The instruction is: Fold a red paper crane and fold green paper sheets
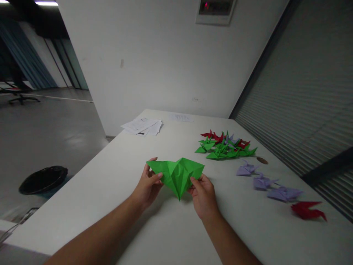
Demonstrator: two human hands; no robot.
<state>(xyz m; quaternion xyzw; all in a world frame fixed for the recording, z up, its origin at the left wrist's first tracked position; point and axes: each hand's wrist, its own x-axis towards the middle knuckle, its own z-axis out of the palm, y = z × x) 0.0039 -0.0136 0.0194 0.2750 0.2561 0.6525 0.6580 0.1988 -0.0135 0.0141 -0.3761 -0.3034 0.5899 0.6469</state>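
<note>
A sheet of green origami paper (179, 175), creased and partly folded, is held up above the white table. Its wide top edge spreads sideways and a point hangs down in the middle. My left hand (149, 186) pinches the left side, thumb in front and fingers behind. On the right side, my right hand (202, 193) grips the paper the same way, its thumb near the lower right edge. The fingers behind the paper are partly hidden.
Green, red and purple folded cranes (224, 147) lie heaped at the back right of the table (110, 176). Purple cranes (284, 193) and a red crane (309, 210) line the right side. Printed papers (140, 126) lie at the far left. A black-lined bin (44, 180) stands on the floor.
</note>
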